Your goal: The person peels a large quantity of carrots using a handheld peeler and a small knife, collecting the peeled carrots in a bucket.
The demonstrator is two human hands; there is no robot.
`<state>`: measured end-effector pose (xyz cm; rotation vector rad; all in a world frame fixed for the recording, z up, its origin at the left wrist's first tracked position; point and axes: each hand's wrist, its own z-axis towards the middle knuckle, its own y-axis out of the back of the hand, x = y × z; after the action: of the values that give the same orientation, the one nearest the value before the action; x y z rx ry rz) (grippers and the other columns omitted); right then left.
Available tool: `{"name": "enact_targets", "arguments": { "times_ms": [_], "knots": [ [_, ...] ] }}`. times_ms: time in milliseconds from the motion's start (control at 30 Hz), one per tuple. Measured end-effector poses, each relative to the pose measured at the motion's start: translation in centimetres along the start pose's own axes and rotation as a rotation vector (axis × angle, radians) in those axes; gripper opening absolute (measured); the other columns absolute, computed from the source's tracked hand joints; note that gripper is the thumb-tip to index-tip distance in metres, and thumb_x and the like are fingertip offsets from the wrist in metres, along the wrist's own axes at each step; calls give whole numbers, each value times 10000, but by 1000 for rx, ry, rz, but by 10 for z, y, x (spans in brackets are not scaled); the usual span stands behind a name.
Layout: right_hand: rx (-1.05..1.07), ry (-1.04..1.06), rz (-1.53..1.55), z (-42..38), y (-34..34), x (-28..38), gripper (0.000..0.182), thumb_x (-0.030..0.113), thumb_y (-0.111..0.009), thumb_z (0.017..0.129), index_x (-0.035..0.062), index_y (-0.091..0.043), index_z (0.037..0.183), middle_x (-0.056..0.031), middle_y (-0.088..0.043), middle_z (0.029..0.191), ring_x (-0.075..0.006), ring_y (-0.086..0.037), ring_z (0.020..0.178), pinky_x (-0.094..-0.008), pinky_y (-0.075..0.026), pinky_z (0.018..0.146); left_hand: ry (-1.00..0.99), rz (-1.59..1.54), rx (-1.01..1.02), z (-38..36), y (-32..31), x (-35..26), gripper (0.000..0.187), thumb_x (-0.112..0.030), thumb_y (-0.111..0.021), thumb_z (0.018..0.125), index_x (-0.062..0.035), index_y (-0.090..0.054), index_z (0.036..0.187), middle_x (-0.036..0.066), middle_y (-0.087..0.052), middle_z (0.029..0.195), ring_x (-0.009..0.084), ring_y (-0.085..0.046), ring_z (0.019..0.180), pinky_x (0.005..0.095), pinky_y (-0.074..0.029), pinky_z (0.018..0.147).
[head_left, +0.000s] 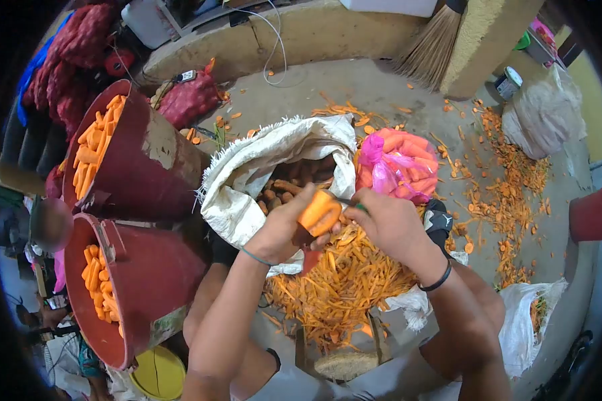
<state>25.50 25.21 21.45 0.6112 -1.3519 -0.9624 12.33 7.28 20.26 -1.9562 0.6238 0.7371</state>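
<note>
My left hand [286,226] is wrapped round a thick orange carrot [320,214] in the middle of the view. Beside it, my right hand [389,220] is closed on a tool with a green handle [361,207], its metal end reaching towards the carrot. Behind the hands an open white sack [237,180] holds unpeeled brownish carrots [289,187]. A heap of orange peelings [341,287] lies below the hands. Peeled carrots fill a pink plastic bag [408,160] just beyond my right hand.
Two red buckets [147,154] [160,267] with peeled carrots lean at the left. A yellow lid [159,374] is below them. Scraps [498,194] litter the floor at right, near a white sack [542,117] and a small red bucket [588,217]. A person is at the far left.
</note>
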Motion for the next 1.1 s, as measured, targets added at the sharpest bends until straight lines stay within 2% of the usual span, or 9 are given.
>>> {"name": "enact_targets", "arguments": {
  "times_ms": [67,100,200,233,433,533,633,933,1100],
  "knots": [
    [-52,-65,174,3,-4,-3,333,365,-635,931,52,-555,1012,-148,-628,747,-349,-663,707,-464,-469,566,-100,-115,3,-1,-4,-6,487,-542,-379,1023,-124,-525,1225,105,-617,965,162,-590,758,289,-463,611],
    [-79,-97,261,5,-4,-2,370,381,-646,927,41,-554,1044,-156,-629,737,-356,-661,703,-464,-468,568,-171,-167,28,1,-3,-6,485,-519,-375,1030,-122,-504,1276,122,-618,1042,196,-619,854,309,-501,673],
    [3,-248,442,6,-7,18,568,475,-722,851,12,-534,1121,-144,-601,685,-340,-658,667,-444,-478,572,-293,-194,-105,9,-14,1,510,-510,-379,1030,-110,-475,1331,124,-605,1124,228,-617,986,351,-532,805],
    [29,-355,451,7,-9,22,752,546,-795,746,-19,-509,1150,-133,-579,660,-334,-655,647,-423,-494,585,-323,-201,-82,12,-10,6,523,-492,-366,1037,-96,-456,1367,129,-596,1173,253,-598,1075,393,-515,925],
    [42,-360,436,11,-4,24,808,578,-807,713,-37,-501,1139,-168,-604,686,-363,-669,673,-438,-507,598,-365,-215,-124,12,-16,16,503,-450,-305,1063,-97,-446,1392,120,-581,1257,238,-581,1142,392,-490,977],
    [9,-312,375,11,-8,25,824,586,-809,703,-50,-501,1126,-212,-627,724,-399,-680,719,-458,-518,617,-401,-265,-179,13,-21,18,453,-434,-351,1062,-110,-439,1367,78,-561,1287,190,-555,1191,371,-489,987],
    [8,-301,429,12,-8,30,834,582,-816,695,-66,-501,1114,-245,-637,754,-433,-679,760,-475,-523,632,-415,-293,-141,12,-28,18,453,-421,-346,1066,-91,-440,1363,70,-542,1313,189,-536,1215,370,-470,1012],
    [-47,-282,408,16,-7,28,760,551,-836,687,-52,-499,1005,-259,-636,763,-461,-672,762,-490,-520,626,-484,-256,-159,18,-31,17,459,-408,-354,1066,-74,-437,1370,81,-528,1326,193,-523,1236,362,-421,1062],
    [-26,-279,370,14,-9,25,770,564,-820,700,-56,-502,1026,-254,-632,749,-466,-667,752,-490,-518,623,-500,-222,-155,19,-32,17,458,-418,-361,1063,-75,-438,1355,79,-530,1311,193,-527,1219,355,-425,1049]
  ]
}}
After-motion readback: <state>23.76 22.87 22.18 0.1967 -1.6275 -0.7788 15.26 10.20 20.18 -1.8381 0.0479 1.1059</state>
